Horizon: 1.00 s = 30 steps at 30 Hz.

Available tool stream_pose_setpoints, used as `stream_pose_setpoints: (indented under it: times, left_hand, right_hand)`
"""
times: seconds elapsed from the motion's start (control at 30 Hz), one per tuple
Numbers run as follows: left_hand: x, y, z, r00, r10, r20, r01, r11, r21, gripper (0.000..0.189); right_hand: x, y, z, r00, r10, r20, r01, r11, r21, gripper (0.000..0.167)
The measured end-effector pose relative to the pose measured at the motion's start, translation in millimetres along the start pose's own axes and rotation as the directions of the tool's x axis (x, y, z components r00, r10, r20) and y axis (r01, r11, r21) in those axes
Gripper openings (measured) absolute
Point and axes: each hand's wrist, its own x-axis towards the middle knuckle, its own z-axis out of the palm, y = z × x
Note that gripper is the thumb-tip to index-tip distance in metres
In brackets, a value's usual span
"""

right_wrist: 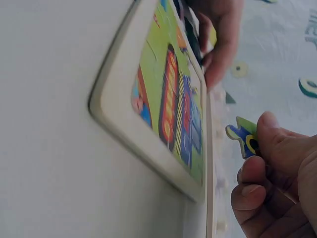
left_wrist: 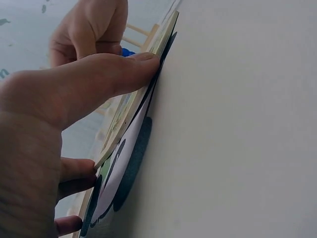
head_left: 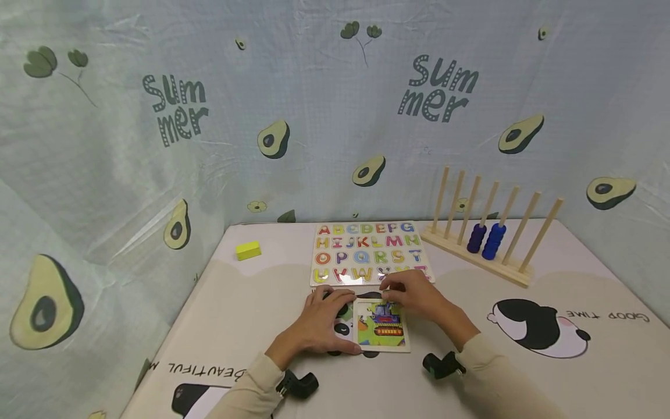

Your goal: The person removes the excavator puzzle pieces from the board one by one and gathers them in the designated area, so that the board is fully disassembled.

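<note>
A small wooden jigsaw tray (head_left: pixel 384 349) with a pale border lies on the table, its picture showing a blue and red tracked vehicle on green. Along its left side my left hand (head_left: pixel 325 323) holds it, thumb at the near corner and fingers toward the far corner. My right hand (head_left: pixel 419 295) is over the tray's far right part. Between its thumb and index finger it pinches a jigsaw piece (right_wrist: pixel 242 136) coloured green, blue and yellow. In the right wrist view that piece is raised off the tray, and a pale gap shows in the picture near the left hand.
Just beyond the tray lies an alphabet board (head_left: pixel 350 250) with colourful letters. At the back right stands a wooden peg rack (head_left: pixel 502 269) with purple rings (head_left: pixel 476 238) and blue rings (head_left: pixel 493 241). A yellow block (head_left: pixel 248 251) sits at the back left.
</note>
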Motion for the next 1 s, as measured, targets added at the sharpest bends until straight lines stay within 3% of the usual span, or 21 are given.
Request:
stream_pose_setpoints:
  times: [0.17,0.37,0.6,0.87,1.0]
  left_hand:
    - [0.0,-1.3,0.7,1.000,0.000,-0.004,0.000,1.000,-0.004,0.100]
    - [0.1,-2.3,1.1,1.000,0.004,-0.005,-0.004,1.000,0.002,0.101]
    - [1.0,-2.1,1.2,1.000,0.005,-0.003,-0.005,1.000,0.010,0.102]
    - [0.1,-1.3,0.6,1.000,-0.002,0.002,0.002,1.000,0.013,0.101]
    - [0.1,-0.6,-0.1,1.000,-0.006,0.005,0.006,1.000,0.009,0.101]
  right_hand:
    - [-9.5,16,-10,0.995,0.083,-0.046,-0.080,0.995,0.061,0.015]
    - [-19.4,31,-20,0.989,0.120,-0.090,-0.113,0.991,0.075,0.012]
    - [-25.6,47,-26,0.987,0.108,-0.120,-0.104,0.994,0.041,0.004]
    - [-26.7,56,-28,0.984,0.155,-0.092,-0.158,0.987,-0.022,0.010]
    - [-23.9,56,-27,0.988,0.133,-0.078,-0.138,0.988,-0.074,0.014]
